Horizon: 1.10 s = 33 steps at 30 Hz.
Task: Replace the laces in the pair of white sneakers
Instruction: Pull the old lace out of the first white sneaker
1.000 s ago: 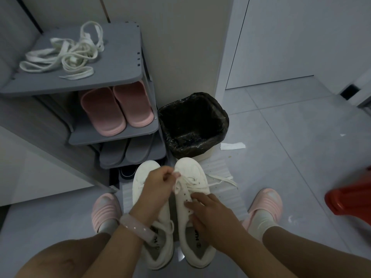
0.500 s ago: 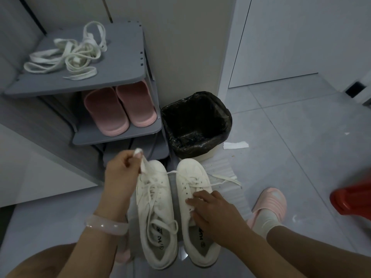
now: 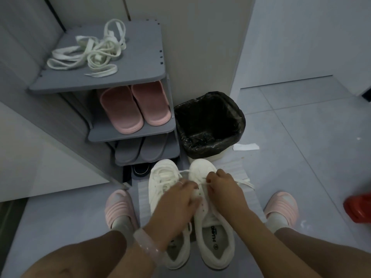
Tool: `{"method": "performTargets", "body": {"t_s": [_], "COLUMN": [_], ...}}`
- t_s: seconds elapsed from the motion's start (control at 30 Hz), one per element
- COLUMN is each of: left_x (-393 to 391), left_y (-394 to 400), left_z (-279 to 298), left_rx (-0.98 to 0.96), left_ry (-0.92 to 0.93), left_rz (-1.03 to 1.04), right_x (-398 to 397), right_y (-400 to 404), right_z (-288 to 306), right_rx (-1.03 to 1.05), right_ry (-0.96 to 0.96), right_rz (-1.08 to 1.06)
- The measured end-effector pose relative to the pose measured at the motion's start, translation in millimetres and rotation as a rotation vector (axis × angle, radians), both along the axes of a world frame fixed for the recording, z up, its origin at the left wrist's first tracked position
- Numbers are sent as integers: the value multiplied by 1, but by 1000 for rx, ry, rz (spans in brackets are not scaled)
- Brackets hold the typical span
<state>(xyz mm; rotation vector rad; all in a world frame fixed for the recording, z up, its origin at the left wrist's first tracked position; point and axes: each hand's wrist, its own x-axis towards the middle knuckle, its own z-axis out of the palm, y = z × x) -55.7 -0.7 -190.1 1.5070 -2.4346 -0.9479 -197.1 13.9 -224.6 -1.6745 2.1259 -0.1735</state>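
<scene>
Your left hand (image 3: 176, 199) rests with relaxed fingers across the two white leather sneakers (image 3: 212, 217) on the grey floor (image 3: 301, 157) at six o'clock, your right hand (image 3: 222, 187) pinching the right sneaker's flat white lace (image 3: 244, 182); loose cream laces (image 3: 88, 53) lie on the grey shelf top (image 3: 140, 63) at eleven o'clock.

Grey floor (image 3: 301, 157), 2 white sneakers (image 3: 212, 217) on white mat (image 3: 239, 167), black-lined bin (image 3: 208, 125)

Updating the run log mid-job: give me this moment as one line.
stage: unlacing right sneaker | left hand: on its eyelets | right hand: pinching its lace | left sneaker: laced | spare laces: top shelf
</scene>
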Motion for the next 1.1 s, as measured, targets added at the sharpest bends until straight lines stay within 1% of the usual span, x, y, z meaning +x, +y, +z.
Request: {"method": "performTargets", "body": {"t_s": [0.07, 0.2, 0.33, 0.43, 0.5, 0.6, 0.7, 0.77, 0.87, 0.9, 0.93, 0.97, 1.03, 1.1], "left_x": [-4, -6, -8, -9, -10, -11, -12, -13, -15, -15, -15, -14, -14, -14], "left_y": [10, 13, 15, 15, 14, 15, 16, 16, 15, 15, 15, 16, 17, 17], "left_z": [-7, -9, -8, -9, -12, -17, -23, -27, -27, -26, -26, -25, -24, -23], "left_rx": [70, 94, 168, 187, 187, 184, 216, 242, 263, 269, 267, 258, 254, 256], "left_ry": [-4, -9, -64, -101, -109, -88, -89, -108, -104, -101, -97, -93, -100, -114], "left_rz": [-113, -140, -208, -215, -212, -200, -180, -156, -161, -160, -156, -152, -153, -160], "right_x": [2, 0, -11, -14, -10, -2, -3, -13, -42, -50, -57, -60, -60, -53], "right_y": [-3, -9, -10, -8, -6, 0, 3, -2, -11, -12, -13, -13, -9, -3], "right_z": [-1, -2, 0, 1, 1, 0, 10, 39, 91, 98, 99, 93, 69, 46], "right_rx": [19, 57, 118, 121, 70, -58, -263, -451, -809, -859, -835, -743, -466, -240], "right_ry": [35, -92, -170, -130, -67, -1, -37, -90, -184, -210, -219, -213, -218, -233], "right_rz": [9, -65, -37, 21, 21, 6, -8, -123, -328, -361, -371, -365, -335, -248]}}
